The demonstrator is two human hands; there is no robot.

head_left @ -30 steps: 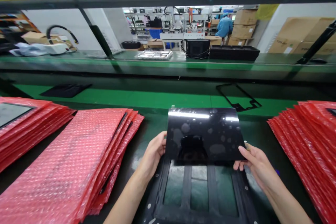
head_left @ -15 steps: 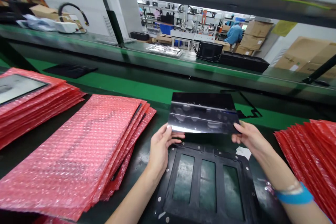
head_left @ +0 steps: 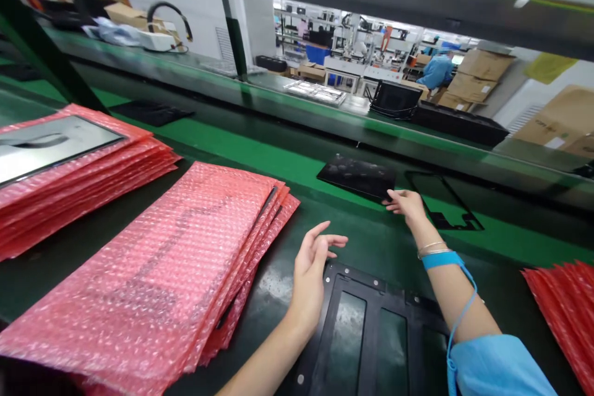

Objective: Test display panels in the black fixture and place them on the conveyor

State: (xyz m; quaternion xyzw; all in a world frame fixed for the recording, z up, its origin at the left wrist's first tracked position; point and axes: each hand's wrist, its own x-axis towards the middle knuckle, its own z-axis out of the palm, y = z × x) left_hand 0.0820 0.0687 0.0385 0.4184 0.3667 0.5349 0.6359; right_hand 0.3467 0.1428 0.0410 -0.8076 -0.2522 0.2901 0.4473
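Observation:
A glossy black flat panel (head_left: 357, 176) lies on the green strip across the bench. My right hand (head_left: 406, 205) is at its near right corner, thumb at the edge and fingers just below, apparently pinching that corner. My left hand (head_left: 315, 253) hovers nearer to me with fingers spread, holding nothing. Under and beside it is a black frame-like fixture (head_left: 371, 315) with rectangular openings and round metal dots, partly hidden by my right arm and cut off at the bottom.
Red bubble-wrap pouches (head_left: 153, 260) are stacked at left, with another stack (head_left: 139, 161) behind carrying a grey screen panel (head_left: 60, 142). More red pouches (head_left: 566, 315) stand at right. A thin black bezel frame (head_left: 450, 192) lies beside the panel. A metal shelf (head_left: 288, 117) runs behind.
The black panel has moved away from me, from above the fixture onto the green strip. My left hand has let go and opened; my right hand has reached forward with the panel.

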